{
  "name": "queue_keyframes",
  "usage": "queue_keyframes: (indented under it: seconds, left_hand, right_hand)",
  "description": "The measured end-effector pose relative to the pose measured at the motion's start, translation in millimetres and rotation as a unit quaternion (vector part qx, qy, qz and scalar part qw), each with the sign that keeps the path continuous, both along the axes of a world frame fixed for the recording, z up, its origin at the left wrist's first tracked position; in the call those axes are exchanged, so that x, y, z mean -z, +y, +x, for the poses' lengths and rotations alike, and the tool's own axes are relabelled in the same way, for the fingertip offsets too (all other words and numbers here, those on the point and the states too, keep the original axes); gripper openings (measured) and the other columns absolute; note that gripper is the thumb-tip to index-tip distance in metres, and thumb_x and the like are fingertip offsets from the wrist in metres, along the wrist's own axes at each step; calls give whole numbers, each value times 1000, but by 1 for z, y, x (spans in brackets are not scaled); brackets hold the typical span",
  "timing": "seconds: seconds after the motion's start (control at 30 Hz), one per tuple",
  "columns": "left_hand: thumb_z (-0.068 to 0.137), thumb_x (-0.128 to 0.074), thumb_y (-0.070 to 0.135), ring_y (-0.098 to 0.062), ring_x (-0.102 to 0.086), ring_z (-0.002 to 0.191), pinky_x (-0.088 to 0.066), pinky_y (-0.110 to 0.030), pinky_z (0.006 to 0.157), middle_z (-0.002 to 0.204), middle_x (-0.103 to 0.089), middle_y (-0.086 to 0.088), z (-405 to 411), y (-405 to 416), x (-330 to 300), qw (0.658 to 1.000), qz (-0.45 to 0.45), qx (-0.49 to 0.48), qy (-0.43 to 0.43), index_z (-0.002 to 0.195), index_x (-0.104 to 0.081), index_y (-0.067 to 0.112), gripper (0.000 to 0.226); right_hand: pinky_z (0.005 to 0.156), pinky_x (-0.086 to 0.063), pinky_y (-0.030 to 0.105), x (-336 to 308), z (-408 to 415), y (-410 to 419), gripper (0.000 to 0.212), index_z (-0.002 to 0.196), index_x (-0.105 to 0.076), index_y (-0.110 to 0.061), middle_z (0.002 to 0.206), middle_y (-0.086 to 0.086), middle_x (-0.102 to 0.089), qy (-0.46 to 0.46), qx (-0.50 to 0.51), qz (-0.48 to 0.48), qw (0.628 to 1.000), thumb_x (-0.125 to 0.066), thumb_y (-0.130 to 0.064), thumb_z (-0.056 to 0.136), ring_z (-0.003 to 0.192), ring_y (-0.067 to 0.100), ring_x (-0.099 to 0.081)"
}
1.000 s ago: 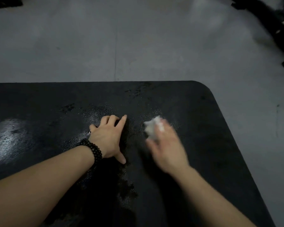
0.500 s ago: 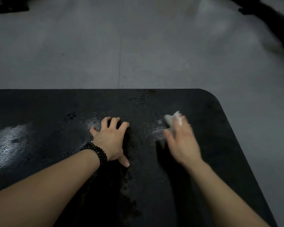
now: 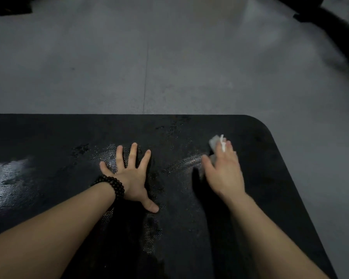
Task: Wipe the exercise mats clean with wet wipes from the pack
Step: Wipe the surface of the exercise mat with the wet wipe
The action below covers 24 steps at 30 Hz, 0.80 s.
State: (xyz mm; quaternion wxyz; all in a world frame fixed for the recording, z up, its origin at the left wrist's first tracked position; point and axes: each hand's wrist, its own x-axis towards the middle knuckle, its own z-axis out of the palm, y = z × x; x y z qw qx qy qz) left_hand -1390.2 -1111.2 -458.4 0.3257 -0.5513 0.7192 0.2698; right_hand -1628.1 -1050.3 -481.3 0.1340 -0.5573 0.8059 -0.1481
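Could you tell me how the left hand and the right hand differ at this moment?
The left hand lies flat with fingers spread and holds nothing; the right hand presses a white wet wipe down. The left wrist wears a dark bead bracelet; the right wrist is bare. Both rest on the black mat.

The exercise mat (image 3: 270,178) was black, with a fine woven-looking texture and a rounded far-right corner, and lay flat on the floor. Wet patches gleamed on it — one at the left edge of view, others near the middle. The wet wipe (image 3: 217,143) was white and crumpled, pressed onto the mat near that corner — only its far end showed, blurred, past the fingertips covering it.
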Motion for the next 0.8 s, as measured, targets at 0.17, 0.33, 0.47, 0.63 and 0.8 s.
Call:
queue_keyframes:
  seconds: [0.17, 0.33, 0.47, 0.63, 0.8]
  left_hand:
    - [61, -79, 75, -43, 45, 140, 3, -83, 108, 152, 52, -1, -4, -3, 4, 999, -31, -30, 23, 155, 26, 40, 145]
    - [49, -66, 94, -39, 25, 149, 0, -76, 114, 165, 21, 1, 6, 3, 14, 987, -135, -29, 78, 158, -2, 40, 138]
    - [43, -30, 111, -36, 16, 151, 1, -71, 117, 168, 7, -2, 15, 10, 25, 970, -221, 1, 107, 158, -14, 40, 136]
    - [57, -6, 106, -37, -2, 153, -6, -71, 115, 166, -18, -6, 13, 13, 35, 944, -307, -1, 119, 151, -39, 38, 120]
    - [67, -12, 103, -31, 0, 156, -2, -71, 117, 167, -17, -10, 13, 15, 38, 936, -331, 20, 116, 152, -40, 32, 114]
  right_hand:
    - [121, -10, 40, 11, 85, 20, 85, 153, -16, -5, 162, 17, -3, 1, -197, 7, 980, -36, -51, 85, 149, 28, -2]
    - [121, -11, 34, -2, 63, 16, 75, 153, -24, -17, 162, 2, -16, -32, -197, -39, 979, -37, -51, 88, 149, 17, -11]
    - [122, -11, 38, 0, 1, -8, 75, 154, -18, -12, 162, 8, -14, -7, 19, -2, 1000, -39, -52, 94, 149, 19, -9]
    - [121, -8, 38, 10, 74, 9, 80, 154, -15, -9, 163, 11, -1, 7, -202, 7, 979, -35, -47, 87, 149, 22, -1]
    - [120, -14, 34, -1, 50, 3, 66, 153, -26, -20, 160, -2, -23, -25, -200, -51, 978, -39, -43, 91, 148, 14, -15]
